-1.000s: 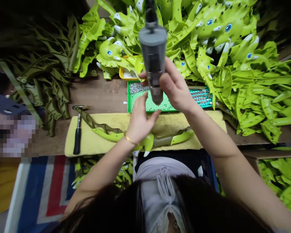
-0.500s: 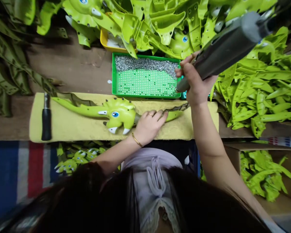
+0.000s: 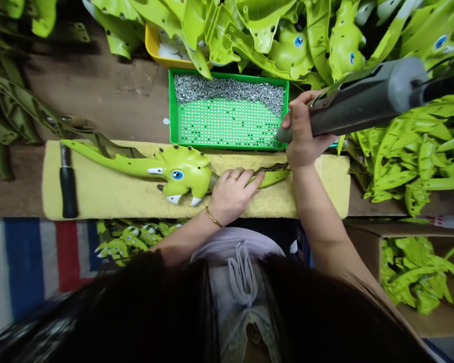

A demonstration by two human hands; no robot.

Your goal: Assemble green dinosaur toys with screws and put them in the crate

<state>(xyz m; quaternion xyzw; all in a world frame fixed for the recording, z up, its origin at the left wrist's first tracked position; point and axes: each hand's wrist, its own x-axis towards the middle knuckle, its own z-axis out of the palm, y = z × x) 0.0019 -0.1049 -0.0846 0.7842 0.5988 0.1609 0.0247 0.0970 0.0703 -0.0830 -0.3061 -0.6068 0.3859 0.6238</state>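
**Grey driver (image 3: 366,96) swung to the right end of the screw tray (image 3: 215,121); left hand (image 3: 232,194) set down on the dinosaur-head part (image 3: 187,174)**

One second earlier, the driver stood upright between both hands and the left hand was raised. Current positions are as follows.

Right hand (image 3: 306,133): closed around the front of the driver. The tool body slants up and to the right of this hand, its cable leaving from the rear. Its nose extends left of the fingers, over the near right corner of the tray; contact with a screw cannot be determined.

Left hand: palm down, fingers together and curved over the middle section of the part. Whether the fingers close around the underside cannot be determined. The head lies directly left of this hand, eye side up; one lime-green limb extends farther left, the other emerges right of the fingertips.

The part lies on a yellow mat (image 3: 109,194). A black-handled tool (image 3: 68,191) rests at the mat's end, well left of the left hand. Loose screws (image 3: 227,88) fill the far side of the tray, left of the right hand. Lime-green parts (image 3: 412,151) are piled to that hand's right.
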